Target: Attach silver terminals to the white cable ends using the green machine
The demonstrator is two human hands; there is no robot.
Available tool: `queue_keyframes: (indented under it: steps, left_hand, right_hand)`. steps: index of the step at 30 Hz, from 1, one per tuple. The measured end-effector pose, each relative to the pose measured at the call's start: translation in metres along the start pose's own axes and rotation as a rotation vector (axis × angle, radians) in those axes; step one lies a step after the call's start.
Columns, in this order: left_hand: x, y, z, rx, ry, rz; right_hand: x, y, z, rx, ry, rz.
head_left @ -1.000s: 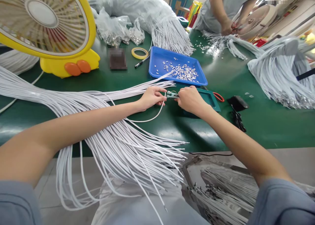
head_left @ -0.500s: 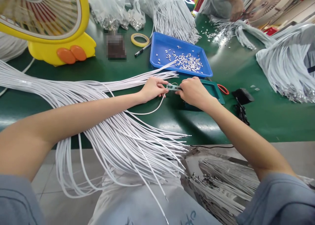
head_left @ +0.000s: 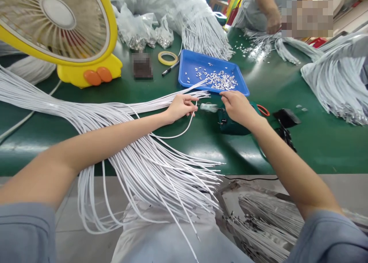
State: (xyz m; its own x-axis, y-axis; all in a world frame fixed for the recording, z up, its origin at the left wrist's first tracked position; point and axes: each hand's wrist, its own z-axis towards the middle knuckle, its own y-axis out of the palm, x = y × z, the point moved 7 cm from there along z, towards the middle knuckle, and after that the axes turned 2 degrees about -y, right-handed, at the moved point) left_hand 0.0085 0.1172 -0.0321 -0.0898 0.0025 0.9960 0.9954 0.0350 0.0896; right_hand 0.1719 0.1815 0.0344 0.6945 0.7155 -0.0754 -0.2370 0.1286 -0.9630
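My left hand (head_left: 183, 108) is closed, with thumb and fingertips pinching the end of a single white cable (head_left: 188, 125) that loops down below it. My right hand (head_left: 239, 108) is off to the right, fingers stretched toward the near edge of a blue tray (head_left: 181, 73); nothing shows in them. A blurred, pale green tool (head_left: 209, 107) lies between the hands, its right end against a dark green box (head_left: 234, 128) partly under my right hand. Small silvery metal pieces (head_left: 222, 80) are scattered in the tray. Under my left forearm spreads a large bundle of white cables (head_left: 161, 167).
A yellow fan (head_left: 89, 75) stands at the left. Behind are yellow tape (head_left: 168, 58), a black pen (head_left: 170, 68) and bags of metal parts (head_left: 138, 40). Right of the box are a black adapter (head_left: 286, 118) and more cables (head_left: 339, 79). A co-worker's hand (head_left: 273, 22) is at the far side.
My right hand has let go of the pale green tool and moved rightward from it, toward the tray edge. My left hand keeps its pinch on the cable. The camera view has shifted slightly.
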Motion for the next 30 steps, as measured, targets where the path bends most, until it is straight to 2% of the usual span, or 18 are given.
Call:
queue_keyframes:
  steps: [2, 4, 5, 6, 9, 12, 14, 17, 19, 25, 30]
  left_hand:
    - [0.013, -0.001, -0.003, 0.02, 0.05, -0.043]
    - [0.03, 0.002, -0.01, 0.026, 0.13, -0.06]
    - [0.04, 0.004, -0.015, 0.026, 0.174, -0.069]
    - [0.05, 0.008, -0.021, 0.024, 0.218, -0.079]
    - [0.08, 0.022, -0.045, 0.02, 0.338, -0.116]
    - [0.103, 0.038, -0.069, 0.009, 0.403, -0.125]
    - [0.11, 0.047, -0.081, -0.026, 0.375, -0.172]
    - [0.109, 0.056, -0.088, -0.059, 0.242, -0.269]
    - [0.108, 0.055, -0.09, -0.033, 0.208, -0.293]
    - [0.129, 0.049, -0.097, 0.016, 0.431, -0.107]
    - [0.149, 0.058, -0.112, 0.006, 0.583, 0.069]
  right_hand:
    - [-0.007, -0.019, -0.008, 0.232, 0.018, 0.061]
    - [-0.02, -0.032, -0.024, 0.493, 0.018, 0.228]
    - [-0.026, -0.031, -0.031, 0.566, 0.012, 0.351]
    - [-0.033, -0.025, -0.036, 0.585, 0.007, 0.486]
    - [-0.058, 0.007, -0.042, 0.482, -0.082, 0.729]
    - [-0.073, 0.028, -0.046, 0.411, -0.167, 0.733]
    - [-0.076, 0.036, -0.047, 0.362, -0.209, 0.739]
    - [-0.08, 0.04, -0.048, 0.29, -0.273, 0.762]
    - [-0.082, 0.04, -0.048, 0.266, -0.299, 0.774]
    - [-0.084, 0.042, -0.046, 0.21, -0.329, 0.801]
    - [-0.085, 0.043, -0.044, 0.176, -0.308, 0.821]
